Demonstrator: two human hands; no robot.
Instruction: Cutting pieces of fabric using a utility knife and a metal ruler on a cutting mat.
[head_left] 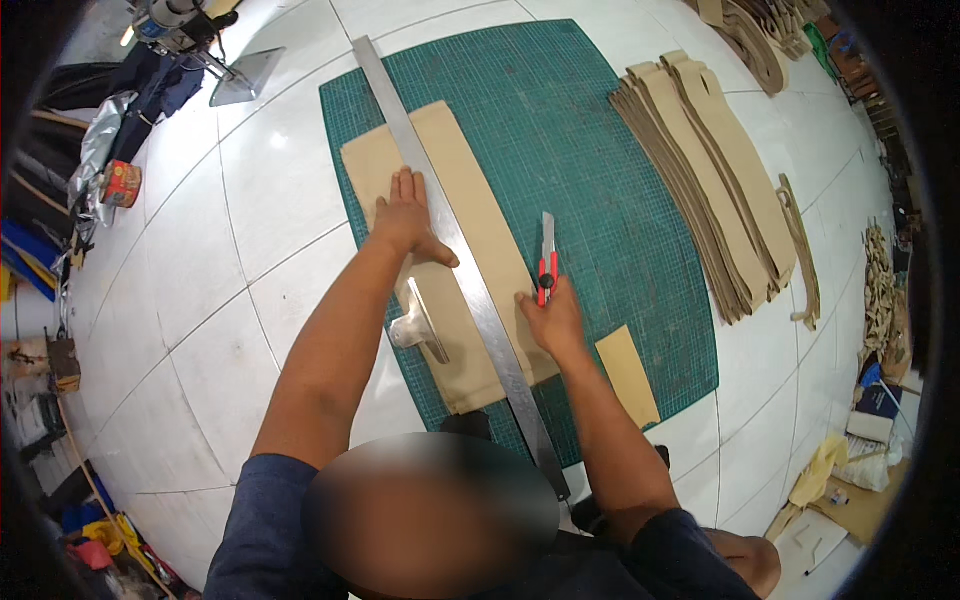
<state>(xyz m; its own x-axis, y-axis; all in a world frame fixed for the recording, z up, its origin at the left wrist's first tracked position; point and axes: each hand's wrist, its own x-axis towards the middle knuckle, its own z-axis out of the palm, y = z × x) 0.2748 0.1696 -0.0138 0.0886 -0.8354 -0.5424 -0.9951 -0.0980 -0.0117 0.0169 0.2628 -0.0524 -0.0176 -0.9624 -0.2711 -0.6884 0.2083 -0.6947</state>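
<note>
A folded stack of beige fabric point(448, 150) lies on a green gridded cutting mat point(520, 85). Across it, lengthwise, runs a long metal ruler point(478, 300), sticking out past both ends of the stack. My left hand point(406, 222) presses flat on the ruler and fabric, fingers stretched out and thumb spread. A large silver bulldog clip point(418, 325) grips the fabric's left edge, below that hand. In my right hand point(556, 320) is a red utility knife point(547, 265), blade out and pointing away from me, beside the fabric's right edge.
A small tan piece point(628, 378) lies at the mat's lower right. Stacked beige strips point(700, 180) overlap the mat's right side. A machine with a flat metal base point(248, 78) stands on the white tiled floor point(290, 200) at far left, near a red tin point(121, 184).
</note>
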